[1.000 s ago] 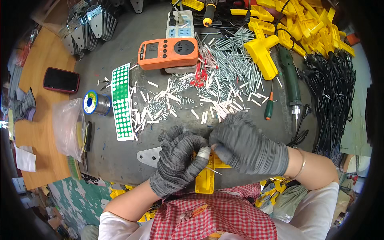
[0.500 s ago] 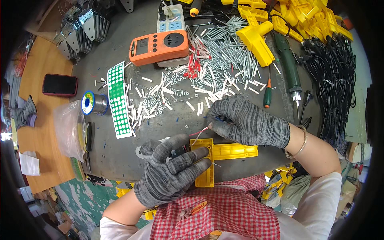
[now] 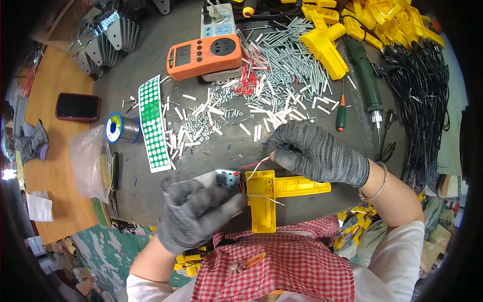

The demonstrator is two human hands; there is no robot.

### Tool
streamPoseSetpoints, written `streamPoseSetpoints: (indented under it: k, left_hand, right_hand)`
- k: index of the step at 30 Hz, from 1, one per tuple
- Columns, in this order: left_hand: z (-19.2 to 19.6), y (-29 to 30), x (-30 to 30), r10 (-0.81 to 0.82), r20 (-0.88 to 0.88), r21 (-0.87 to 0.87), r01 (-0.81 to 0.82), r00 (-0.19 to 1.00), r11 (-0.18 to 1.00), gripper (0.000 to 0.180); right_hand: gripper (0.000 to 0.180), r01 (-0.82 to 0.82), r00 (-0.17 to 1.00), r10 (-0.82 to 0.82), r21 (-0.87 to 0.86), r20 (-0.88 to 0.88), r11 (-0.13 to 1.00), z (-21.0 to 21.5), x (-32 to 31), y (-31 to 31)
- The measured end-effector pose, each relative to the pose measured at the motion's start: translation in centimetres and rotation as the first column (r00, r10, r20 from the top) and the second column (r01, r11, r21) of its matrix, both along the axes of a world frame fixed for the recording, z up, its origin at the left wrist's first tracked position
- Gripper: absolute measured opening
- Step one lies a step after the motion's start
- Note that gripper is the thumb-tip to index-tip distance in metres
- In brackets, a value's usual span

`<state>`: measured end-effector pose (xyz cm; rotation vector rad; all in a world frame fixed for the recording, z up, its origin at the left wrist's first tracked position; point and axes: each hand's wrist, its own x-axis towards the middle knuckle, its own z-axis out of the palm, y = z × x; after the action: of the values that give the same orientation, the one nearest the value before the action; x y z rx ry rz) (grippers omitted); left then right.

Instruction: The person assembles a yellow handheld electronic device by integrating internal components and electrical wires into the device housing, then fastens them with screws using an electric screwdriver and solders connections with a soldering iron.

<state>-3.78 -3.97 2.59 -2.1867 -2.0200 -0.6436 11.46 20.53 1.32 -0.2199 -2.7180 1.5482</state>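
Note:
A yellow T-shaped plastic housing half (image 3: pixel 262 216) lies hollow side up on the bench in front of me. My right hand (image 3: pixel 314 153), in a grey knitted glove, is above its arm, thumb and fingers pinching the ends of a red wire and a white wire (image 3: pixel 255 164). The wires run left toward a perforated metal plate (image 3: pixel 227 179) beside the housing. Another thin pale wire (image 3: pixel 266 198) lies across the housing. My left hand (image 3: pixel 201 214), gloved alike and slightly blurred, is curled over the plate's near side; whatever is in its fingers is hidden.
Beyond my hands lie loose screws (image 3: pixel 287 50), nuts (image 3: pixel 201 126) and white sleeves. An orange meter (image 3: pixel 204 56) stands behind. Nearby are a green-dotted sheet (image 3: pixel 155 123), a solder spool (image 3: pixel 123 129), a green electric screwdriver (image 3: pixel 366 80), black cables (image 3: pixel 417 95) and yellow housings (image 3: pixel 387 22).
My left hand has moved left off the housing, its fingers curling from stretched out. More of the metal plate shows. My right hand still pinches the wires.

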Motion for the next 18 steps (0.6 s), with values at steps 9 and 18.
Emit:
streamPoseSetpoints:
  k: [9, 18]
  left_hand:
    - [0.0, 2.8, 2.2, -0.138, 0.083, -0.013, 0.14, 0.987, 0.99, 0.034]
    - [-2.8, 2.9, 3.4, -0.095, -0.014, -0.061, 0.094, 0.995, 0.994, 0.036]
  right_hand:
    - [0.019, 0.053, 0.996, -0.056, -0.041, -0.071, 0.998, -0.3, 0.4, -0.4]
    - [0.03, 0.271, 0.952, -0.231, 0.207, -0.201, 0.94, 1.7, 3.8, -1.7]
